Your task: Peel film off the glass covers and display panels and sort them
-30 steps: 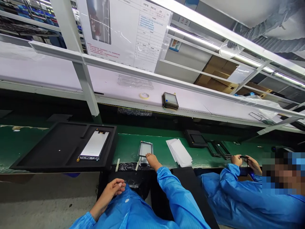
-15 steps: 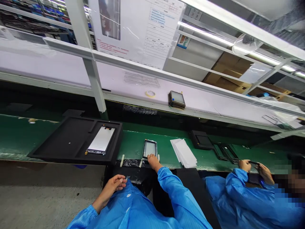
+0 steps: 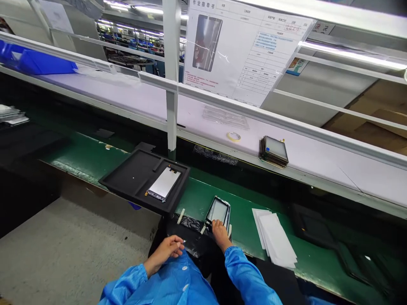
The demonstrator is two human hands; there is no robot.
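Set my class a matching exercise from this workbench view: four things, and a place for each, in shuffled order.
Things
1. Framed panel
2. Panel stack
3. White sheets
4. Silver panel

Places
A. In the black foam tray
B. On the white shelf
C. Beneath the fingers of the right hand
D. On the green bench, to the right of that hand

Pairs: 1-C, 2-B, 3-D, 4-A

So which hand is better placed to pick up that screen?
Probably the right hand: it already touches the screen panel, while the left hand sits curled back, farther away.
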